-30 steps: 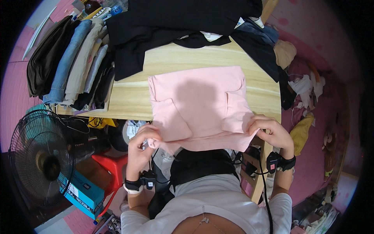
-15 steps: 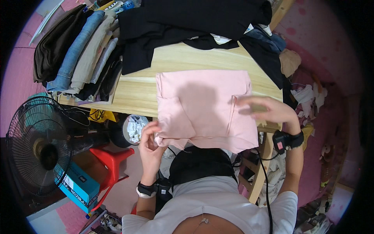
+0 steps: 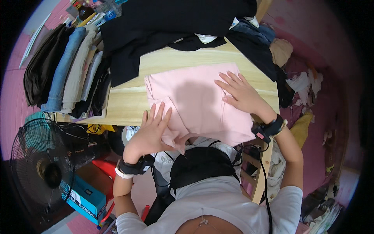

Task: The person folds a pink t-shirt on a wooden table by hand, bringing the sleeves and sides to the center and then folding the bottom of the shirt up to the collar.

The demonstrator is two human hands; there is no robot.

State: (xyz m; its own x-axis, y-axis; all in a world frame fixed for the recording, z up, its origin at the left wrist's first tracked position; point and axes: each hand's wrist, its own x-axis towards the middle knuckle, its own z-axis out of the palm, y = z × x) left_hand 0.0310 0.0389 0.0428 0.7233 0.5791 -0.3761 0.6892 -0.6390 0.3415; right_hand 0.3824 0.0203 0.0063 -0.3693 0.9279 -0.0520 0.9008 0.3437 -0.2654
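Note:
A pink garment [image 3: 198, 99], partly folded, lies on the light wooden table [image 3: 124, 103], its near edge hanging over the front. My left hand [image 3: 150, 132] rests on its left folded part, fingers spread and palm down. On the right side, my right hand [image 3: 243, 93] lies flat on the cloth near its far right corner, fingers stretched out. Both hands touch the garment without gripping it. The near left part is rumpled, with a loose bit hanging below my left hand.
A black garment [image 3: 175, 23] covers the table's far side. Folded trousers [image 3: 64, 70] stand in a row at the left. Below them are a fan [image 3: 44, 167] and a blue box [image 3: 83, 197]. A cable [image 3: 265, 175] runs by my right arm.
My left hand has left the garment's near left edge and now lies on top of it. My right hand has come down flat farther up. The view has shifted slightly.

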